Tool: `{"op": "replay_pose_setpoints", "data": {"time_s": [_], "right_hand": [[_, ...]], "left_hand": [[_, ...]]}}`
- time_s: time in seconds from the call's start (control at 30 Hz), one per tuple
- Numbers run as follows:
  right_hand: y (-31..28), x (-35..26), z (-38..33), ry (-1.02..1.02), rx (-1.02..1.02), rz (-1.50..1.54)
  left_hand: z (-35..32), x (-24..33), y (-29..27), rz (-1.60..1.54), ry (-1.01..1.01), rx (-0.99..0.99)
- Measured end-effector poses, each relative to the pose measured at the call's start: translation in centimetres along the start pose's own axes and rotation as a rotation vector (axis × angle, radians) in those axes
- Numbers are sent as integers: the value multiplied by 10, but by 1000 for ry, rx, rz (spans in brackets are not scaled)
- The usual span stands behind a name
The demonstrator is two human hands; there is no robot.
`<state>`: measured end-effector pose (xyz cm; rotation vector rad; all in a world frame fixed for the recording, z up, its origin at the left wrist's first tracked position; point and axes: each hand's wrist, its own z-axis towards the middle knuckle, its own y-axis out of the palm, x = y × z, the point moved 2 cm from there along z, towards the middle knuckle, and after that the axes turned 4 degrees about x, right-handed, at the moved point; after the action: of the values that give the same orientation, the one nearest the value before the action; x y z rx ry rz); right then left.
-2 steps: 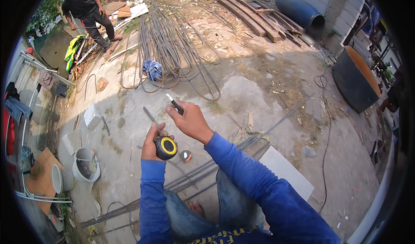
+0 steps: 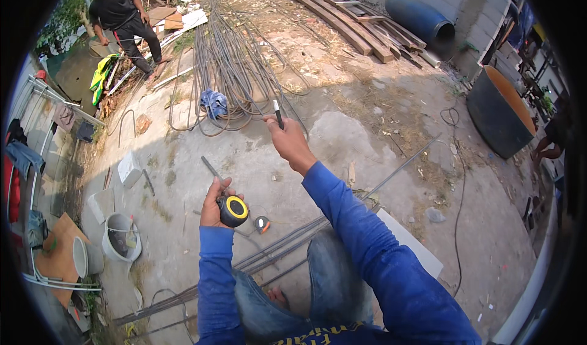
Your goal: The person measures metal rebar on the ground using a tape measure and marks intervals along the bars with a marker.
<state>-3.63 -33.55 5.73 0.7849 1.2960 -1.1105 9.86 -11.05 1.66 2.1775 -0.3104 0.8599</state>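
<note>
My left hand (image 2: 212, 201) is closed around a black tape measure (image 2: 235, 210) with a yellow ring on its face. A short grey steel rod (image 2: 210, 166) shows just beyond its fingers; I cannot tell whether they grip it too. Higher up and to the right, my right hand (image 2: 292, 146) grips a black marker (image 2: 278, 114) whose white end points up, away from the rod. On the ground beside the left hand lies a smaller black and orange tape measure (image 2: 262, 224). Long steel bars (image 2: 282, 244) run across the ground in front of my knees.
A large pile of bent steel bars (image 2: 229, 57) lies ahead, with a blue cloth (image 2: 214, 103) on it. White buckets (image 2: 112, 247) stand at left. A cut black drum (image 2: 498, 115) and a cable (image 2: 463, 204) are at right. Another person (image 2: 119, 14) stands far left.
My right hand has moved right and away from the left hand, and the marker now points more upright. My left hand still holds the tape measure in nearly the same place.
</note>
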Motion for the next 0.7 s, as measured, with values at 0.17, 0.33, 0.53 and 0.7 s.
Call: {"op": "replay_pose_setpoints", "data": {"time_s": [0.17,0.33,0.53,0.7], "right_hand": [[-88,19,74,52,140,-140],[-84,0,52,209,271,250],[-19,8,7,274,265,330],[-9,9,7,235,199,246]], "left_hand": [[5,-5,15,-86,-36,-25],[7,-5,13,-69,-44,-22],[5,-7,19,-71,-53,-57],[-2,0,13,-50,-23,-28]]}}
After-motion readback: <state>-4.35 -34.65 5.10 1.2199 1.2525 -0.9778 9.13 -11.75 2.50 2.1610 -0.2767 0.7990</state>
